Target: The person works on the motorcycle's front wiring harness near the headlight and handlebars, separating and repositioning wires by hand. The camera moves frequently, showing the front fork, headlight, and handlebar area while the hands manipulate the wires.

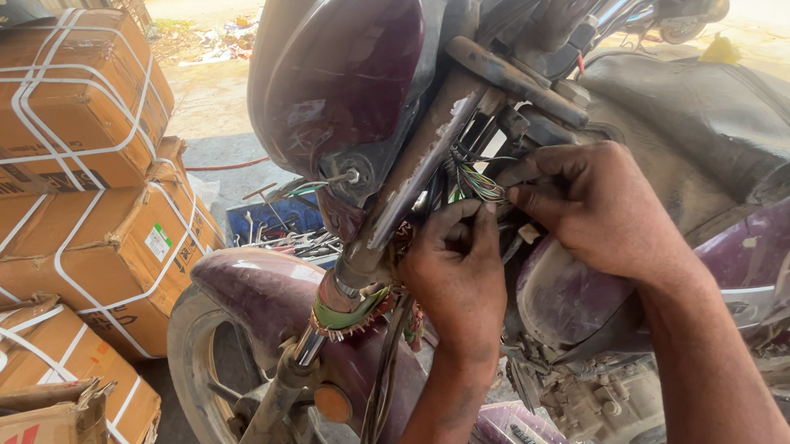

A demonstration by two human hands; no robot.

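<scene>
Strapped cardboard boxes point(67, 215) stack beside a maroon motorcycle's front wheel point(214, 368). The fork tube point(407, 185) partly blocks the wiring. Behind it, the left hand point(457, 274) and right hand point(594, 205) pinch a bundle of thin coloured wires point(478, 183), near the headlight shell point(341, 67).

The single head view looks steeply down and forward from above the front of a maroon motorcycle point(341, 77), close enough that the left hand point(455, 274) and right hand point(598, 210) fill the middle of the frame at the wiring bundle point(475, 181) behind the headlight cowl. It faces along the front fork point(396, 203) toward the front wheel point(206, 357) at the bottom, with strapped cardboard boxes point(60, 177) along the left edge, the black seat point(723, 107) at upper right and sunlit ground at the top.
</scene>
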